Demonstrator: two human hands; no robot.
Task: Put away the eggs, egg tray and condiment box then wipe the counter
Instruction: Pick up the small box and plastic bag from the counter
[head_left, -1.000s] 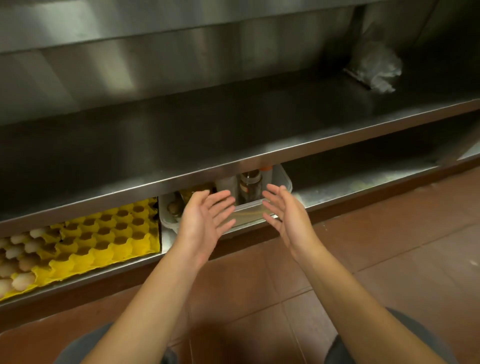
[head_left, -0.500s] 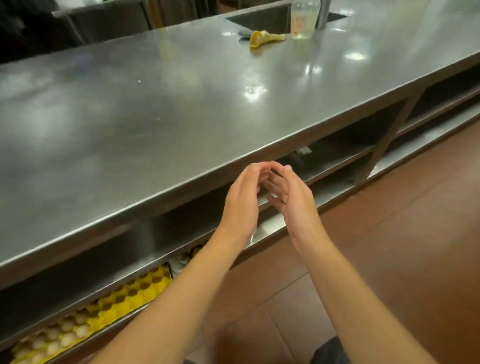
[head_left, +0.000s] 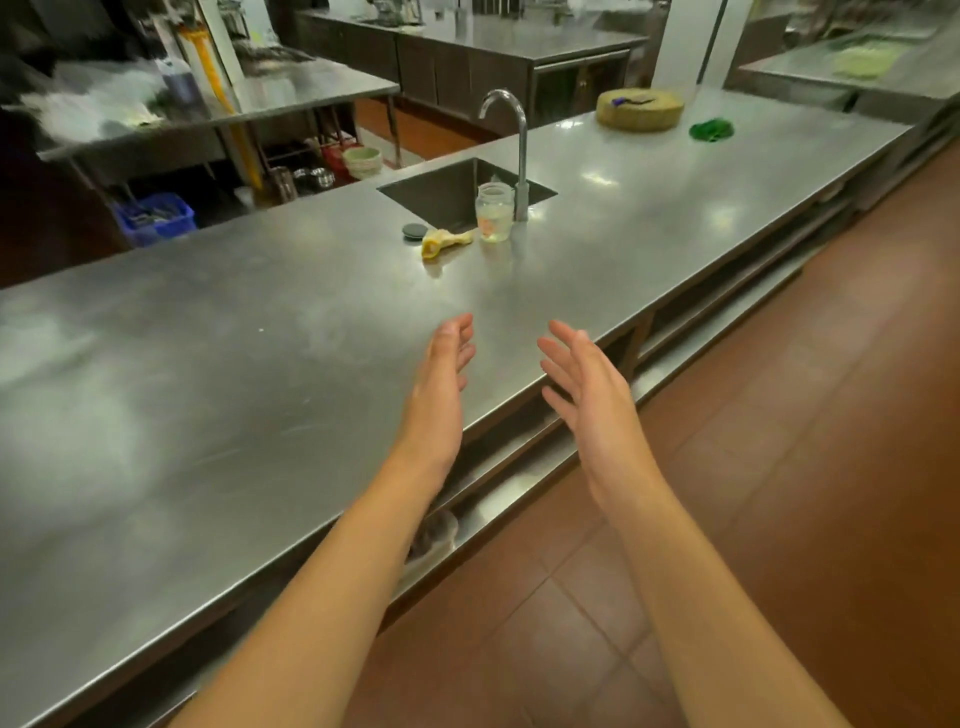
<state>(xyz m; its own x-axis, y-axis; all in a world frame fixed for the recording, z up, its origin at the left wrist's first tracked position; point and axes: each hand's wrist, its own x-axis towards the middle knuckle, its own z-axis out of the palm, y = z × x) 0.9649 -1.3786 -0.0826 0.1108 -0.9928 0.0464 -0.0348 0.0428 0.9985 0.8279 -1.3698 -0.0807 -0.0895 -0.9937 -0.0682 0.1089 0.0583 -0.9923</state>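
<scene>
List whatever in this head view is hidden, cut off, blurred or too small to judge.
- Lower shelf: mostly hidden by the counter and the left forearm; egg tray and eggs not visible.
- Box under the counter: only a blurred corner shows; contents unreadable.
- Yellow item by the sink: too small to identify.
- Jar: label unreadable.
- Far-left table clutter: motion-blurred.
- Left hand and right hand: open and empty.

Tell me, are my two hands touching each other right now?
Apart. The head view shows bare counter between the left hand and the right hand, both open and holding nothing.
</scene>
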